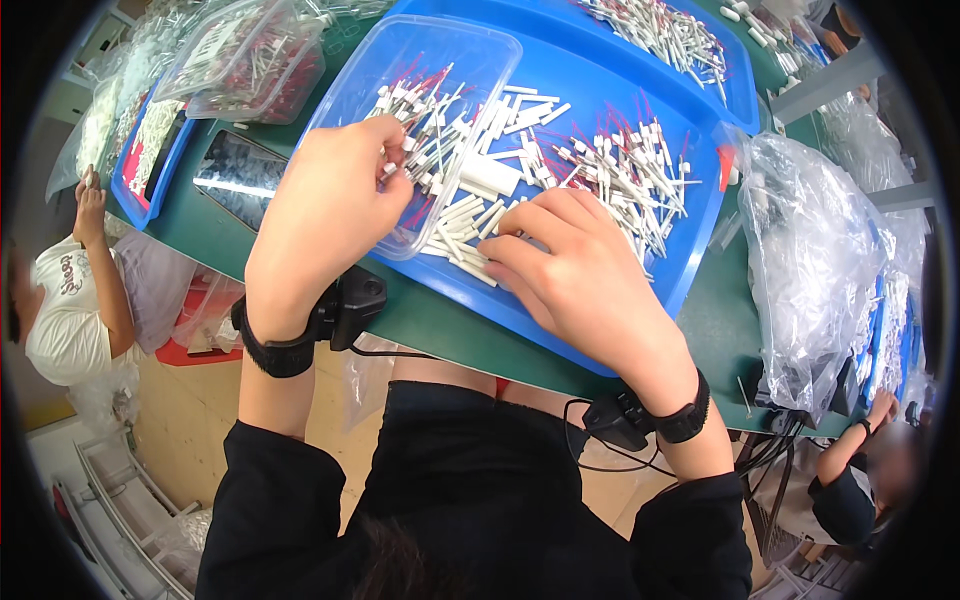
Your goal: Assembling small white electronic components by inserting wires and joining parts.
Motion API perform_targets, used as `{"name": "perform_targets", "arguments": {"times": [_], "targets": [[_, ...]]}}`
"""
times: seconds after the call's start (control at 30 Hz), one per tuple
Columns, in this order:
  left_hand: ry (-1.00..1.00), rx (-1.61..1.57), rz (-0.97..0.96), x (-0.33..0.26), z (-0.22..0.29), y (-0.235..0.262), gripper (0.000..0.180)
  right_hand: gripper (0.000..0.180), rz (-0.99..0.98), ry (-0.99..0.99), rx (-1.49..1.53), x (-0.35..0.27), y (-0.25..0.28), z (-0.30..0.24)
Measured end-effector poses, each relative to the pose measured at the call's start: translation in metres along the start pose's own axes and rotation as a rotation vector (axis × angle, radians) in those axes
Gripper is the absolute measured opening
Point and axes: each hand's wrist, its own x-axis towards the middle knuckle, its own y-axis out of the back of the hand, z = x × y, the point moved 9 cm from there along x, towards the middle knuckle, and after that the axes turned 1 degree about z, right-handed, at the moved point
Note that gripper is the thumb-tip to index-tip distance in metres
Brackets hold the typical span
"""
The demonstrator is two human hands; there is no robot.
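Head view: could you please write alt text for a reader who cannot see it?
A person's left hand is at thin red-wired parts in a clear plastic container, while the right hand is at loose white tubes in a blue tray on a green table. More wired parts lie farther right.

One wide fisheye view looks steeply down from the wearer's head, above and behind the bare left hand [335, 195] and the bare right hand [580, 265], facing forward. Both lie near its middle, close up, with the rectangular blue plastic tray [560, 70] reaching beyond them and a black cloth garment [475, 450] behind them.
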Motion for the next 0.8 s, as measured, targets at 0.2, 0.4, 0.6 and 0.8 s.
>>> {"name": "perform_targets", "arguments": {"times": [0.2, 0.4, 0.6, 0.8], "targets": [[0.107, -0.098, 0.115, -0.006, -0.002, 0.019, 0.013, 0.014, -0.010, -0.065, -0.075, 0.002, -0.007, -0.002], [0.087, -0.068, 0.306, -0.021, -0.005, 0.049, 0.017, 0.011, 0.074, -0.074, -0.091, 0.000, 0.003, 0.004], [0.015, -0.259, 0.406, -0.030, 0.015, 0.061, 0.014, 0.005, 0.175, -0.253, 0.152, -0.001, 0.042, 0.020], [-0.183, -0.514, 0.389, -0.031, 0.047, 0.044, 0.015, 0.019, 0.458, -0.279, 0.590, -0.018, 0.065, 0.048]]}}
